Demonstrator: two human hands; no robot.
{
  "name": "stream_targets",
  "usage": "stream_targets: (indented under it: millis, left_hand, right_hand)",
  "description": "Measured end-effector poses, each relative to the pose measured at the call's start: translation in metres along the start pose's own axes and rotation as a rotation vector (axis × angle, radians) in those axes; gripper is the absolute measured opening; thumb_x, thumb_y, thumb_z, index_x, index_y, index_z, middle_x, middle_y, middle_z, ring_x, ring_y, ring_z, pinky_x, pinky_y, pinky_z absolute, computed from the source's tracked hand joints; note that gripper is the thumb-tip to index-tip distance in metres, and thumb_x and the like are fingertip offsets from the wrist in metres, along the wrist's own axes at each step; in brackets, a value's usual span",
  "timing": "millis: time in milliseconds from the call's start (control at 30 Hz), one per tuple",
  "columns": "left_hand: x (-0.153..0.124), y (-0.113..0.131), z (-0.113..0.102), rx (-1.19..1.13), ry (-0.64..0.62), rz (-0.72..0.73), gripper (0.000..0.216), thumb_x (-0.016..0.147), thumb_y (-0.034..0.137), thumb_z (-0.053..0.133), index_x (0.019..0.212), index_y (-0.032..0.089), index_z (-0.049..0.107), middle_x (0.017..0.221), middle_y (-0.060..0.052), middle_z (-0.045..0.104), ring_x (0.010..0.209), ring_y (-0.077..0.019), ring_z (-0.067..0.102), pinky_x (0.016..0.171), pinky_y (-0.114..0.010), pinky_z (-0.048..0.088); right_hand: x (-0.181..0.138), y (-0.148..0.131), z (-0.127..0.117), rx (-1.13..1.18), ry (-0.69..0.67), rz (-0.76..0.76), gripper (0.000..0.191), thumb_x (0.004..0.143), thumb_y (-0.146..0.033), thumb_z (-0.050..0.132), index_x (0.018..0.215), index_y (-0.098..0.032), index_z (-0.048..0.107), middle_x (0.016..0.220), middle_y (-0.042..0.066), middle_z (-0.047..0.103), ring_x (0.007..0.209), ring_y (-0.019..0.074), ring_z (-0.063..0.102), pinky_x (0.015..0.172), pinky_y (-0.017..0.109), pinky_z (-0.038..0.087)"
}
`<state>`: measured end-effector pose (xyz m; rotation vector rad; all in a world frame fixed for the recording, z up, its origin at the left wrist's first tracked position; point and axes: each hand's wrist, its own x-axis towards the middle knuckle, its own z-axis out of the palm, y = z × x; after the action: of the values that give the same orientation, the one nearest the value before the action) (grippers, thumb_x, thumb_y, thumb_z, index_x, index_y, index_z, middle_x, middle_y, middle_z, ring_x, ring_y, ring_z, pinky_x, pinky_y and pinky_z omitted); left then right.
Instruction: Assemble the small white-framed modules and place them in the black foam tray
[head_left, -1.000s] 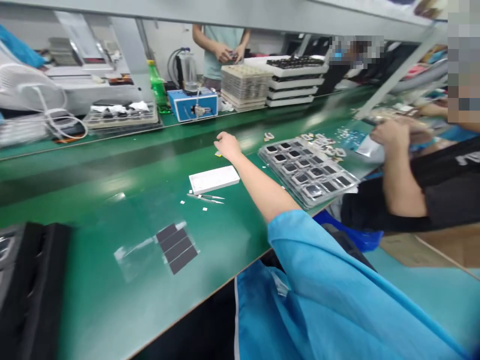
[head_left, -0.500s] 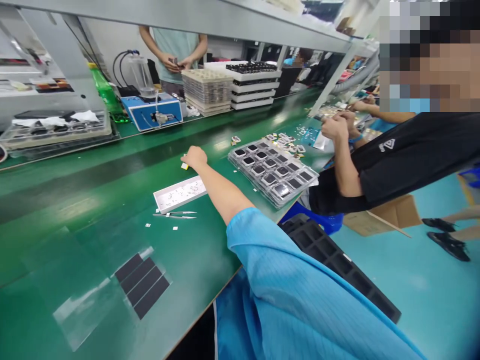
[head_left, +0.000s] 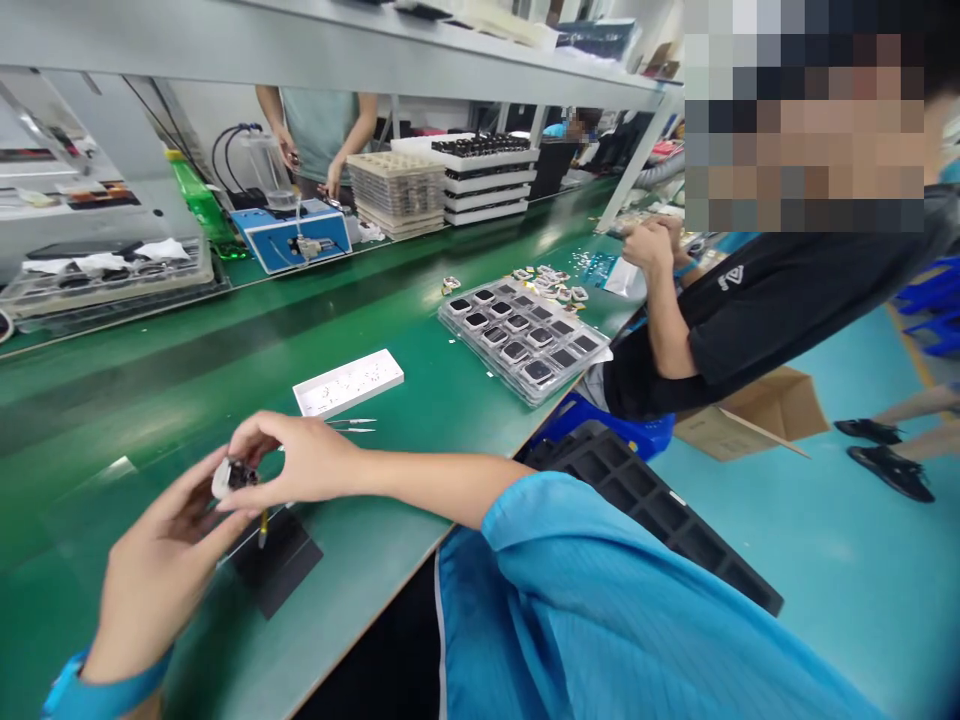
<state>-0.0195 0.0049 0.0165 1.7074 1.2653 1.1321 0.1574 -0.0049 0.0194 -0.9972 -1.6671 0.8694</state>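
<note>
A small rounded white watch-like case (head_left: 224, 478), with dark inner parts and a yellow flex cable (head_left: 263, 528) hanging from it, is held between both hands over the near left of the bench. My left hand (head_left: 154, 550) grips it from the left, fingers curled behind. From the right, my right hand (head_left: 304, 458) pinches it with thumb and fingers. Under the hands lie black adhesive-like strips (head_left: 277, 570) on a see-through sheet, partly covered. Beyond my right hand are the tweezers (head_left: 352, 429) and a shallow white box (head_left: 349, 384) with tiny pieces in it.
A see-through tray (head_left: 517, 345) of square dark-faced pieces stands to the right, near loose white cases (head_left: 551, 283). A co-worker in black (head_left: 720, 320) works beyond it. Stacked trays (head_left: 487, 180) and a blue machine (head_left: 289, 238) line the back. Black trays (head_left: 660, 510) sit below the bench edge.
My right hand has come back from beyond the white box towards the near left. My left hand has entered view, and both now hold the case. The view has shifted slightly.
</note>
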Motion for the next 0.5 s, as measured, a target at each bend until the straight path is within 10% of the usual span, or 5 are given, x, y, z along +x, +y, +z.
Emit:
stream_targets:
  millis: [200, 500]
  left_hand:
    - [-0.001, -0.014, 0.003, -0.392, 0.036, -0.320, 0.068, 0.031, 0.013, 0.086, 0.097, 0.027, 0.075, 0.093, 0.004, 0.074, 0.081, -0.0108, 0.068, 0.076, -0.012, 0.056]
    - [-0.004, -0.015, 0.006, -0.440, 0.091, -0.281, 0.059, 0.034, 0.008, 0.084, 0.091, 0.024, 0.075, 0.091, 0.003, 0.073, 0.078, -0.0099, 0.066, 0.070, -0.010, 0.056]
  right_hand:
    - [-0.001, 0.022, 0.005, -0.148, -0.075, -0.111, 0.009, 0.088, -0.028, 0.069, 0.090, -0.019, 0.065, 0.108, 0.004, 0.070, 0.106, 0.0152, 0.064, 0.100, 0.027, 0.044]
    - [-0.003, 0.033, 0.009, -0.314, -0.086, -0.172, 0.008, 0.088, -0.027, 0.068, 0.090, -0.019, 0.069, 0.108, 0.004, 0.071, 0.110, 0.0136, 0.063, 0.102, 0.023, 0.043]
